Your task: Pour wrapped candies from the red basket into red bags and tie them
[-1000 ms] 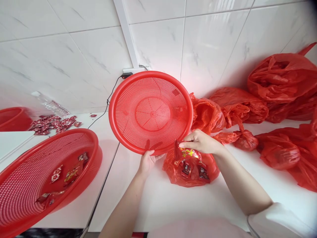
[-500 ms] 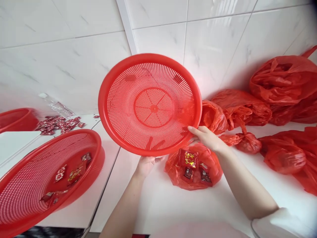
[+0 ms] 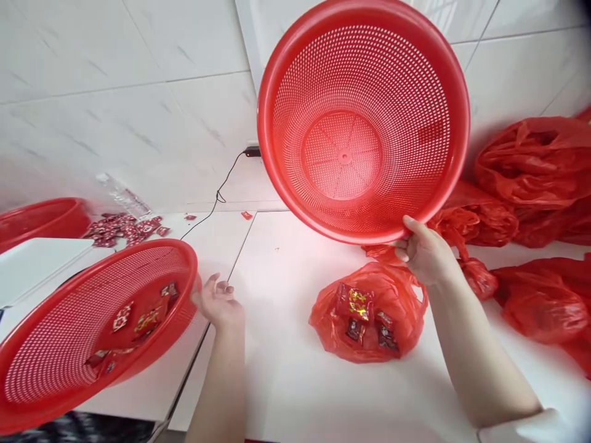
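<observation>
A white counter (image 3: 277,381) carries nearly everything. Above its back edge hangs a round red perforated basket (image 3: 344,154), its mouth tilted toward the viewer, lifted by the right hand (image 3: 429,255), clamped on its lower rim with the thumb inside. A second perforated basket (image 3: 55,354) lies tilted at the left; beside its rim the left hand (image 3: 221,304) has its fingers loosely apart, and whether it touches the rim I can't tell. The hands are well apart.

With only one hand bearing the raised basket, a firm rim pinch matters, since its weight could twist the wrist. It is best held clear of the open red bag (image 3: 404,292) below. If the left hand takes the other rim, steady pressure should stop its packets sliding.

Counted: two large perforated baskets, plus one red tub (image 3: 69,215), partly cut off; one open bag; bundled red bags (image 3: 530,166), overlapping too much to count. The open bag shows one gold-printed packet (image 3: 355,301) and at least three smaller packets (image 3: 386,337). About five packets (image 3: 122,317) lie in the left basket. The packet heap (image 3: 122,229) is uncountable; near it are two small red scraps (image 3: 246,215).
</observation>
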Tool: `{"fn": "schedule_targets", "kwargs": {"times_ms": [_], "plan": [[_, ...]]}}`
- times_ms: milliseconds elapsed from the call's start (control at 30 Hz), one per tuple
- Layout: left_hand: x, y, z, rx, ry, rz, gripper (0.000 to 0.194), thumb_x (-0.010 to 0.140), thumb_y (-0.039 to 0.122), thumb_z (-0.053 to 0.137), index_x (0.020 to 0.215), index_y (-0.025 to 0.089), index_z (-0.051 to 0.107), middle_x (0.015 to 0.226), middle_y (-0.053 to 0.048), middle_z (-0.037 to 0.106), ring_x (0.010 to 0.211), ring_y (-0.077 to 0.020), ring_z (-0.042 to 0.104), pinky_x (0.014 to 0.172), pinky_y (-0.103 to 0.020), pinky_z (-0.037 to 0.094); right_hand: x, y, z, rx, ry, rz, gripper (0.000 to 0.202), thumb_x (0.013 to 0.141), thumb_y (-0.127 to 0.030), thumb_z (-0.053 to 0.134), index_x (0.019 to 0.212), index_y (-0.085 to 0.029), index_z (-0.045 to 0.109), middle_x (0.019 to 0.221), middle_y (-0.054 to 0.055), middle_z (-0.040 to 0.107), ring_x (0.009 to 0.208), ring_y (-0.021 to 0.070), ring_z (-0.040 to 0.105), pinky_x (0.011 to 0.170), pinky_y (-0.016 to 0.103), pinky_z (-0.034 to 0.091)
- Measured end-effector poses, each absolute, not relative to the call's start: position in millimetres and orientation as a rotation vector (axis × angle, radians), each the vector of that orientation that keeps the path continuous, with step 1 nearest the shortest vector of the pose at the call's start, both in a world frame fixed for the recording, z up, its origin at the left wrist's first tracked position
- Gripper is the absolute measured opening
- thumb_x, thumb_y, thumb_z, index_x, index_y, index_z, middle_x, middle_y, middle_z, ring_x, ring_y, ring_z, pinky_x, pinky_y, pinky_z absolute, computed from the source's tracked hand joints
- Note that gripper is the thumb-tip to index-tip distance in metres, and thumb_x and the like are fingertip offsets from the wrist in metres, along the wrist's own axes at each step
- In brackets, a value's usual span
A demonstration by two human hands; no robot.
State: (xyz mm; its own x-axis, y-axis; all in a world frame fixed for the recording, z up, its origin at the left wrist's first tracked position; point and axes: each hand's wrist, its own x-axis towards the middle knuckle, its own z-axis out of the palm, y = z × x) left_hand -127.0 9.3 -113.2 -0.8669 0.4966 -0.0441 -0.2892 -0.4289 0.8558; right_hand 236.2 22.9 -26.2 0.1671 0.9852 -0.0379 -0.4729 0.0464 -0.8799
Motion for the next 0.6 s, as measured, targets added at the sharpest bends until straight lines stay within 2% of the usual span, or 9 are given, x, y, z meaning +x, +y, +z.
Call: {"fn": "schedule_targets", "kwargs": {"times_ms": [100,167,267,400,600], "plan": [[-124.1,9.4,-113.7,0.374,1.385,2.265,0.022,0.063,0.022,0.048,0.083,0.019,0.039,0.083,0.000,0.053,0.055,-0.0062,0.044,0.048,-0.020,0.029,239.1,24.3,-26.2,-0.921,-0.710,1.239,0.016,0.072,-0.030,0.067,0.078,-0.018,0.058,0.066,-0.001,0.065,0.041,0.0062,0.052,0.027,0.013,0.030],[-116.6,8.5,-115.6,0.545,1.404,2.269,0.018,0.064,0.022,0.048,0.080,0.019,0.039,0.078,0.001,0.052,0.051,-0.0061,0.043,0.045,-0.021,0.028,238.9,24.3,-27.1,-0.917,-0.725,1.237,0.018,0.073,-0.032,0.066,0.080,-0.018,0.059,0.068,0.000,0.066,0.043,0.0071,0.054,0.029,0.014,0.033],[-99.8,3.9,-118.8,0.860,1.329,2.342,0.025,0.064,0.017,0.051,0.085,0.021,0.037,0.077,0.003,0.056,0.044,-0.0063,0.044,0.044,-0.022,0.032,237.1,23.4,-28.4,-0.898,-0.756,1.263,0.022,0.074,-0.036,0.066,0.084,-0.018,0.059,0.072,0.002,0.067,0.048,0.0092,0.058,0.032,0.015,0.037],[-76.4,-6.7,-120.9,1.226,1.164,2.338,0.037,0.067,0.013,0.054,0.099,0.022,0.037,0.081,0.004,0.057,0.042,-0.0067,0.047,0.042,-0.023,0.037,232.9,22.3,-28.6,-0.895,-0.756,1.305,0.021,0.075,-0.035,0.067,0.085,-0.018,0.060,0.074,0.003,0.069,0.048,0.0099,0.060,0.032,0.015,0.035],[-61.9,-15.7,-125.8,1.302,0.975,2.175,0.028,0.071,0.016,0.056,0.092,0.023,0.039,0.073,0.006,0.054,0.040,-0.0069,0.048,0.037,-0.020,0.037,215.5,18.6,-31.4,-0.895,-0.711,1.486,0.014,0.077,-0.030,0.062,0.085,-0.018,0.061,0.071,0.001,0.069,0.048,0.0089,0.060,0.030,0.014,0.032]]}}
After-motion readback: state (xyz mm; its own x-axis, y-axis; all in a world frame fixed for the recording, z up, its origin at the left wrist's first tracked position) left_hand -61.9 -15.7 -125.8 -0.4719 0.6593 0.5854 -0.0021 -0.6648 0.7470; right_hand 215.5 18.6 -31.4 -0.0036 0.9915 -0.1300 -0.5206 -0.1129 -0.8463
